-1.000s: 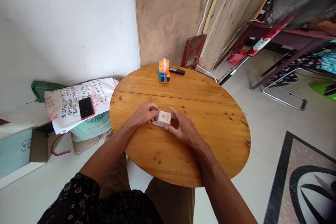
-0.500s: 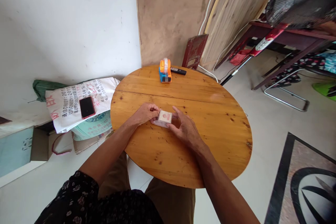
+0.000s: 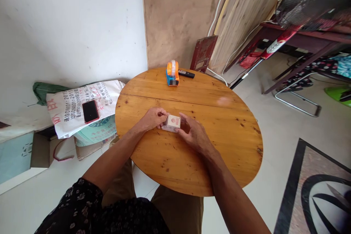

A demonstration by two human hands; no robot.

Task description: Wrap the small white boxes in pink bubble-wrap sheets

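A small white box with red print lies on the round wooden table, and clear plastic seems to cover its sides. At its left end my left hand is closed in a pinch on the edge of the box or its plastic; the fingertips partly hide the spot. From the right, my right hand grips the box, its thumb at the near corner and its fingers at the far corner.
An orange-and-blue tape dispenser and a black remote stand at the table's far edge. Left of the table, a phone lies on a printed white sack. A red chair and a fan are beyond.
The fingers of my right hand have come in closer against the right end of the box. The box has shifted very slightly; my left hand keeps its pinch.
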